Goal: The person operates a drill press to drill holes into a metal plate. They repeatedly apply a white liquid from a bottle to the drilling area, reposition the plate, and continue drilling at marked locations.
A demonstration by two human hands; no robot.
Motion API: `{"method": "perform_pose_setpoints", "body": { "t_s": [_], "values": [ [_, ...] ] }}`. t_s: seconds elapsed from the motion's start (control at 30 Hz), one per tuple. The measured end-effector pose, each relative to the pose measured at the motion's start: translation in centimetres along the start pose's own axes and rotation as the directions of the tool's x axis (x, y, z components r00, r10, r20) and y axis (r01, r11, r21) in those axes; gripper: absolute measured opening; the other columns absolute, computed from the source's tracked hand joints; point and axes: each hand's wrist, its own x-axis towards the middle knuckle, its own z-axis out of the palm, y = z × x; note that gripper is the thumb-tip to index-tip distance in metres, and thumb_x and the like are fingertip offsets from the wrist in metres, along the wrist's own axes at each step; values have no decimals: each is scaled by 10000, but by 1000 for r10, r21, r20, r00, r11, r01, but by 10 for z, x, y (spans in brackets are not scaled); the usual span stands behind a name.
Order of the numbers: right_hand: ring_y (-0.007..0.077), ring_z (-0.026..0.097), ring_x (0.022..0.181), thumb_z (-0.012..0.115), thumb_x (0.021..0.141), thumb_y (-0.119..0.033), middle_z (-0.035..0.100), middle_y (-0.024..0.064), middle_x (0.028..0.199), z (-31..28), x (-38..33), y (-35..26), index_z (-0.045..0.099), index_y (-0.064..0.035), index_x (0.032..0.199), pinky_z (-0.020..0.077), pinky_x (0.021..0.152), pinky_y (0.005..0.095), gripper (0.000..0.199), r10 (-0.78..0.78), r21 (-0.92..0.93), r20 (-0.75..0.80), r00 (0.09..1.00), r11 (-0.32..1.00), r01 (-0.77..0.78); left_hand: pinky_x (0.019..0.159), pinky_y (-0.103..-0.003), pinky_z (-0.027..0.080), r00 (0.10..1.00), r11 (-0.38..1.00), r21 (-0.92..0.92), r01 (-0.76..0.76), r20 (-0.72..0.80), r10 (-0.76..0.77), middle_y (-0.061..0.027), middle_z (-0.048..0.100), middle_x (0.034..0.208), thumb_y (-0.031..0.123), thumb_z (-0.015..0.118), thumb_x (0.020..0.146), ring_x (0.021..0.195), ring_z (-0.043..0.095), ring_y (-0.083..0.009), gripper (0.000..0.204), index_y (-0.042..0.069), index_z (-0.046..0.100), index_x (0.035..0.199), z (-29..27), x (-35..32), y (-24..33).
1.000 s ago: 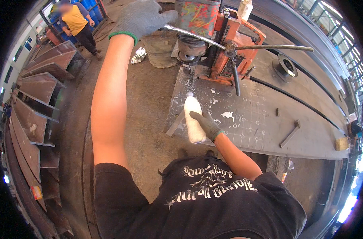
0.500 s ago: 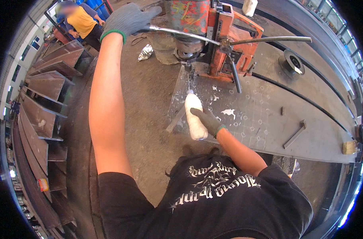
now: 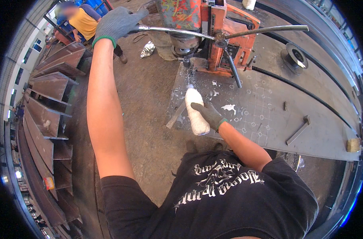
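My left hand (image 3: pixel 119 26), in a grey glove with a green cuff, is closed over the end of a metal feed handle (image 3: pixel 173 30) on a magnetic drill. The drill has an orange stand (image 3: pixel 217 44) and a grey, paint-marked motor (image 3: pixel 180 16). My right hand (image 3: pixel 208 114), in a dark glove, grips a white plastic bottle (image 3: pixel 195 109), tilted with its cap end toward the drill. A thin whitish streak runs between the cap and the drill's cutter (image 3: pixel 187 63). Below lies a steel plate (image 3: pixel 281 115) with chalk circles and whitish splashes near the cutter.
A hammer (image 3: pixel 299 130), a wire spool (image 3: pixel 295 57) and a small block (image 3: pixel 353 145) lie on the plate. A black cable (image 3: pixel 301 93) crosses it. Steel sections (image 3: pixel 50 89) stand in a row on the left. Another person (image 3: pixel 85 22) is at the upper left.
The view has shifted slightly, with the drill now a little higher and further left. My left hand stays on the handle; my right hand keeps the bottle tilted toward the cutter.
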Motion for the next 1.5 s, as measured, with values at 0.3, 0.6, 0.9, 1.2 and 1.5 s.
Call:
{"method": "perform_pose_setpoints", "body": {
  "t_s": [0.3,0.6,0.9,1.2,1.5],
  "values": [
    [231,727,984,770,939,-472,722,189,1203,-6,5,6,613,102,1350,601,818,373,723,30,-38,-22,999,999,-31,665,-447,540,970,954,211,-213,-71,232,-85,681,659,536,476,1057,641,709,-253,454,213,795,1066,-1,-13,2],
    [246,726,1032,762,924,-497,723,196,1245,-10,-2,-7,606,94,1388,588,885,382,767,32,-91,-11,999,995,-33,702,-445,543,995,998,-45,53,82,-49,-102,678,638,639,488,1005,644,715,-268,628,103,799,904,-8,-9,4],
    [184,717,959,778,944,-468,739,146,1168,-18,13,5,647,89,1341,597,828,342,697,54,-143,-14,998,988,-56,703,-436,552,998,996,-80,41,-40,-44,-104,659,585,711,489,977,622,709,-269,736,75,801,778,3,-8,-2],
    [242,743,988,746,932,-487,753,202,1153,-13,6,3,668,96,1308,597,849,388,699,15,-111,-18,1000,994,-17,723,-436,553,999,999,-28,32,-21,-32,-106,674,607,715,507,953,659,724,-257,720,82,811,797,9,-6,-10],
    [195,726,980,777,953,-430,729,159,1208,-11,-3,-15,610,95,1383,603,828,351,699,76,-41,15,997,996,-75,729,-443,546,994,993,-44,109,24,-108,-102,665,605,706,508,958,657,719,-265,703,84,806,819,-4,-18,4]
  ]
}}
